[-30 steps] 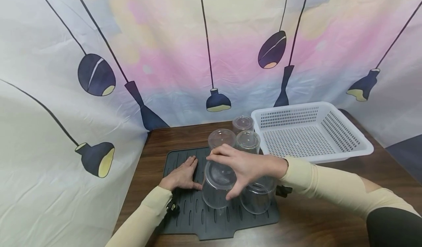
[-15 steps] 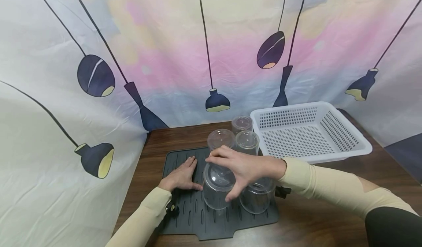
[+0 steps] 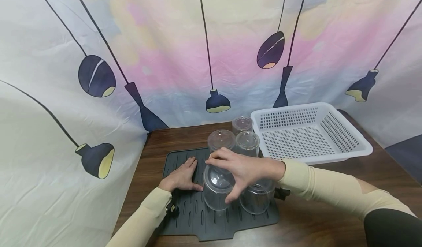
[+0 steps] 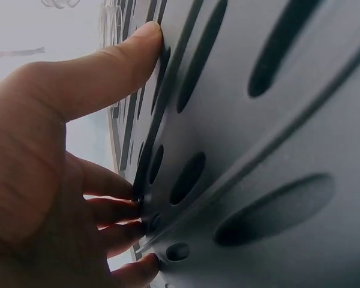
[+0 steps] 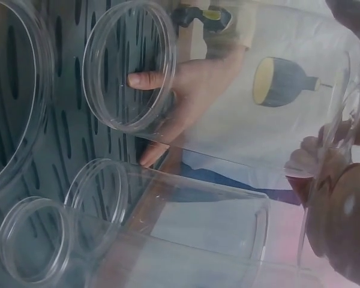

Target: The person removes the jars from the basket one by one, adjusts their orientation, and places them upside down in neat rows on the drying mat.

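My left hand (image 3: 179, 176) rests with fingers spread on a dark grey slotted drying mat (image 3: 194, 214); in the left wrist view its thumb and fingertips touch the surface. Over a clear cup (image 3: 215, 195), upside down near the mat's front, my right hand (image 3: 245, 168) curls and grips the upper part near the base. The right wrist view shows the cup's open rim (image 5: 129, 66) facing the mat; whether it touches cannot be told. Beside it, partly under my right wrist, stands another upturned clear cup (image 3: 255, 201).
Behind my right hand are more upturned clear cups: a wide one (image 3: 221, 137), a narrower one (image 3: 248, 141) and one farther back (image 3: 242, 123). A white perforated basket (image 3: 357, 150) stands back right on the brown wooden table (image 3: 316, 217). A printed curtain (image 3: 184, 56) hangs behind.
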Demonstrator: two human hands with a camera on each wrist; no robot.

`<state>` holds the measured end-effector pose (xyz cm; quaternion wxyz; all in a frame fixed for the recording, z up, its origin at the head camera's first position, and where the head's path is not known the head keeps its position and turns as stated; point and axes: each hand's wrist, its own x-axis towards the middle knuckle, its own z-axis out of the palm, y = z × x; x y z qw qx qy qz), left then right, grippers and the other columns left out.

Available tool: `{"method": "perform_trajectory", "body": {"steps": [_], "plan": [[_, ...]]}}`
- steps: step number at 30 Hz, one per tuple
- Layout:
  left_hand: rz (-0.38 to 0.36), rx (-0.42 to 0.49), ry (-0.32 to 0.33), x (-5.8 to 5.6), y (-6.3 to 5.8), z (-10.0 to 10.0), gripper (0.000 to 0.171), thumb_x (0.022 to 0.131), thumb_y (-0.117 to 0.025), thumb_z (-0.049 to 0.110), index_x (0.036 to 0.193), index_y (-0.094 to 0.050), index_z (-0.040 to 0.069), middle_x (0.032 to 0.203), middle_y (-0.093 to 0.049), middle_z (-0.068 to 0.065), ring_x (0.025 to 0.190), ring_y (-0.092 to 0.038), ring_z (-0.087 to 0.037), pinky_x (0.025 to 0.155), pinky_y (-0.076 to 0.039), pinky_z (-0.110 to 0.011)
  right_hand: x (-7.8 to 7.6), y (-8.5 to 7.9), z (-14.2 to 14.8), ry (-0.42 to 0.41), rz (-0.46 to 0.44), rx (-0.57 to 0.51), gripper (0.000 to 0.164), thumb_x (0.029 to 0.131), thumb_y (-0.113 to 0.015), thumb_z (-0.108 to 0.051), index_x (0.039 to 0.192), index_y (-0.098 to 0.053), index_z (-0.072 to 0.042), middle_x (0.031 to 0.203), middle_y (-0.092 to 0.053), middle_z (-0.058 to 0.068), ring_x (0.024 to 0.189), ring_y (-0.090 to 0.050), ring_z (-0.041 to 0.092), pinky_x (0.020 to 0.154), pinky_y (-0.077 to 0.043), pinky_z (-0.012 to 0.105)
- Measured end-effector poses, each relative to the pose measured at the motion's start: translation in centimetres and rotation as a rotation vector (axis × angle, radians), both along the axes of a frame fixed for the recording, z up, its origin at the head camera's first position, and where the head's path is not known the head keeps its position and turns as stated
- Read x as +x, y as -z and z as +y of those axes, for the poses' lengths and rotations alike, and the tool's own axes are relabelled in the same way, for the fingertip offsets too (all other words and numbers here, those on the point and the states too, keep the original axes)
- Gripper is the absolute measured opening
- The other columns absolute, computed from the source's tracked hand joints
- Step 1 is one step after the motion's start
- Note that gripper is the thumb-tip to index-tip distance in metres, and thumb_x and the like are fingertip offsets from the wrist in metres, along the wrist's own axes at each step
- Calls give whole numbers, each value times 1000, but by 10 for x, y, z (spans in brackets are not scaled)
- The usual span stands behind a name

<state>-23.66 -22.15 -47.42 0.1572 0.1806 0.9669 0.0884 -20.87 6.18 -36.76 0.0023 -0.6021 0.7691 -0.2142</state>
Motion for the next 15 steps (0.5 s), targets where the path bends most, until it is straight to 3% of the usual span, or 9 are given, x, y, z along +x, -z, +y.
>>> {"method": "perform_trajectory", "body": {"steps": [15], "plan": [[-16, 8, -10, 1, 0, -1, 118, 69, -77, 65, 154, -25, 2, 162, -16, -16, 150, -16, -33, 114, -29, -54, 0, 3, -1, -3, 17, 23, 107, 68, -80, -61, 149, -36, -7, 143, -37, 7, 127, -36, 16, 103, -43, 29]]}}
